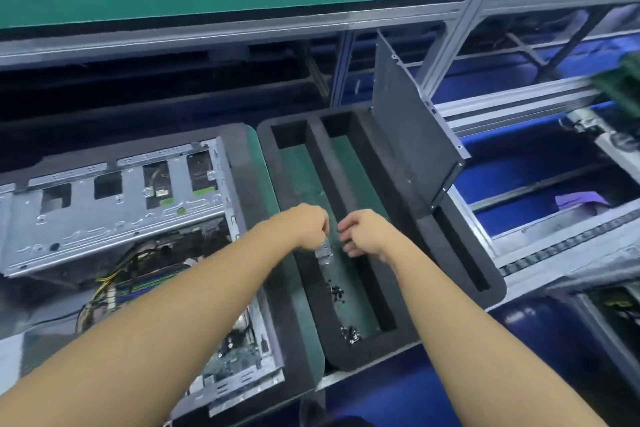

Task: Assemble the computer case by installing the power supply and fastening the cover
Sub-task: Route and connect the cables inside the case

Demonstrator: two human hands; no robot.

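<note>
Open case point(121, 218) lies at left; the cover point(408, 135) stands tilted in the right slot of the foam tray point(403, 336). Over the tray's middle trough, the left hand point(308, 225) pinches a small clear bag point(323, 253). The right hand point(363, 232), fingers curled, is just beside it, its grip unclear. Screws point(337, 293) lie in the trough.

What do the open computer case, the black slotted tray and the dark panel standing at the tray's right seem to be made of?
Computer case: bare sheet metal, probably steel; dull silver sheen, punched cut-outs. Slotted tray: probably foam; matte black, thick rounded walls, no shine. Standing panel: thin, flat, matte dark grey, likely painted metal; its edge shows bright.
</note>
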